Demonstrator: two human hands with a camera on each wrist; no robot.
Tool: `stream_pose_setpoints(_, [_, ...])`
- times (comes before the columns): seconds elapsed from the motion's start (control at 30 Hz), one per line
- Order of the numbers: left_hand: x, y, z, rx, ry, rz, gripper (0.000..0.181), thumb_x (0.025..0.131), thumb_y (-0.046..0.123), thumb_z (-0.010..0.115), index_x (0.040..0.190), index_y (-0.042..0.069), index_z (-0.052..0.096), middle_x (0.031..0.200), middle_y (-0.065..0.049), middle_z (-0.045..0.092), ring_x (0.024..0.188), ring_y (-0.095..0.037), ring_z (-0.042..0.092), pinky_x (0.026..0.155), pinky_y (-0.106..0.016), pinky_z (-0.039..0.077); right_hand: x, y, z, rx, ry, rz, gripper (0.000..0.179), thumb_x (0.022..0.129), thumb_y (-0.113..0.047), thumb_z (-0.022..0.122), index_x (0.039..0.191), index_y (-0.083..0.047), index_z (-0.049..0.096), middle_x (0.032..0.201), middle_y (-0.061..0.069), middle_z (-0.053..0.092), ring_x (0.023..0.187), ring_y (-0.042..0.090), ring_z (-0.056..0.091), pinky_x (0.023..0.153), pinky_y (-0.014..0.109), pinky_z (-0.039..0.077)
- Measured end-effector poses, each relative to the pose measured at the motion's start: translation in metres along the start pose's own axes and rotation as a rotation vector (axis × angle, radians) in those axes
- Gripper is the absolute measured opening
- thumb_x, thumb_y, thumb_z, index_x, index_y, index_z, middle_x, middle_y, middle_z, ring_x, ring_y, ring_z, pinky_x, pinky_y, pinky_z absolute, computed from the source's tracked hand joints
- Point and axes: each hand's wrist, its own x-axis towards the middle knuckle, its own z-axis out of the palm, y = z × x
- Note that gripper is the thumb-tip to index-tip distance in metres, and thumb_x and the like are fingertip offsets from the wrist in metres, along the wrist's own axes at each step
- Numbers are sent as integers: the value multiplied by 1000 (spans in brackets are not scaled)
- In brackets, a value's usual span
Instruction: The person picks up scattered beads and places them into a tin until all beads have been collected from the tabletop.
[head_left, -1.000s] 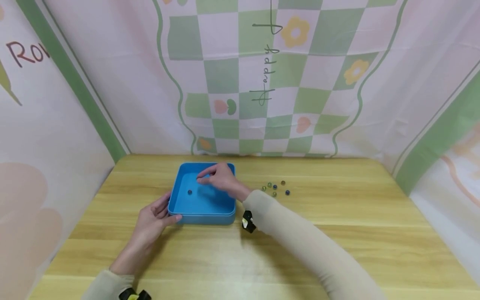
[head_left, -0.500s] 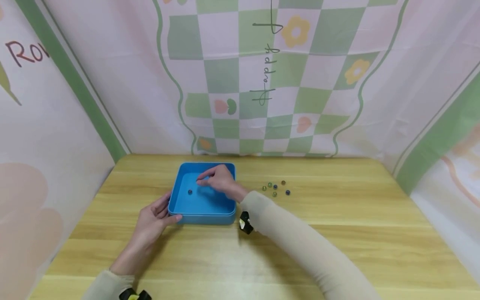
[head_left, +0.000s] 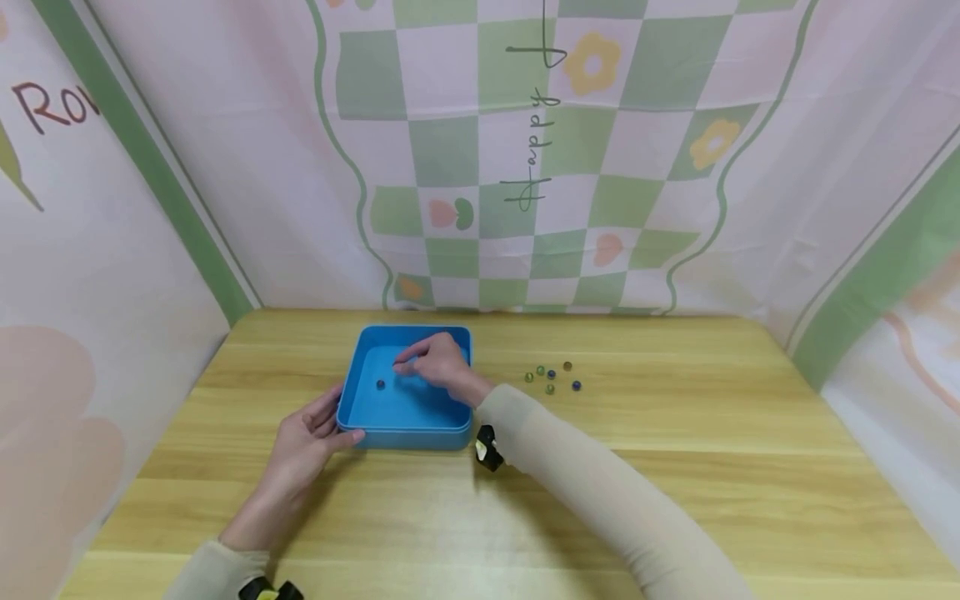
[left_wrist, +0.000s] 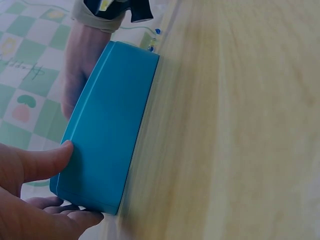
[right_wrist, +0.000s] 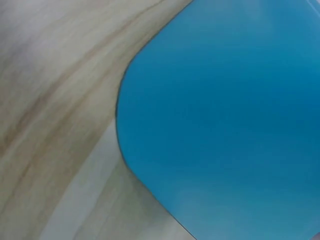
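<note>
A shallow square blue box (head_left: 405, 438) stands on the table, with one small dark marble (head_left: 381, 384) on its floor. My left hand (head_left: 303, 446) grips the box's near left corner, thumb on the front wall and fingers round the side. The left wrist view shows the thumb (left_wrist: 52, 162) against the blue wall and fingers underneath its lower edge. Over the inside of the box, my right hand (head_left: 442, 364) has thumb and index finger pinched together, seemingly on a marble that is mostly hidden by the fingertips. In the right wrist view only the box's blue outer wall (right_wrist: 215, 120) shows, no fingers.
Several glass marbles lie loose on the wooden table (head_left: 675, 467) right of the box, among them a blue marble (head_left: 576, 386), a brown marble (head_left: 567, 366) and a green marble (head_left: 528, 377). A patterned cloth (head_left: 442, 150) hangs behind the table's far edge.
My right hand has sunk slightly within the box, and its forearm has shifted a little left. The left hand, the box and the marble inside it stay in place.
</note>
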Motion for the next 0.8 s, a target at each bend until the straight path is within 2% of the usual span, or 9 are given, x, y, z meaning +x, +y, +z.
stream_pose_setpoints(0.3, [0,-1,0,-4,-1,2,81,96,0,76,164,3,32,167,-24,31,151,-40,36,112,-41,42,1,0,1,-11,1,3,10,95,-19,82,102,-12,86,124,6,73,107,22,60,84,33,47])
stream_pose_setpoints(0.5, [0,-1,0,0,0,2,81,96,0,76,164,3,32,167,-24,32,151,-40,36,112,-42,42,1,0,3,-6,7,0,10,94,-18,83,101,-12,86,122,6,73,105,22,61,82,32,48])
stream_pose_setpoints(0.7, [1,-2,0,4,-2,9,81,97,0,76,164,2,32,167,-24,32,151,-40,36,112,-42,42,1,1,3,1,5,9,10,94,-17,82,102,-11,86,120,5,74,117,25,62,98,41,53])
stream_pose_setpoints(0.8, [1,-2,-1,3,-4,11,81,96,0,76,164,2,32,167,-24,32,151,-40,35,112,-42,42,1,2,3,-3,5,8,10,94,-17,83,102,-11,86,120,6,74,118,26,62,100,43,52])
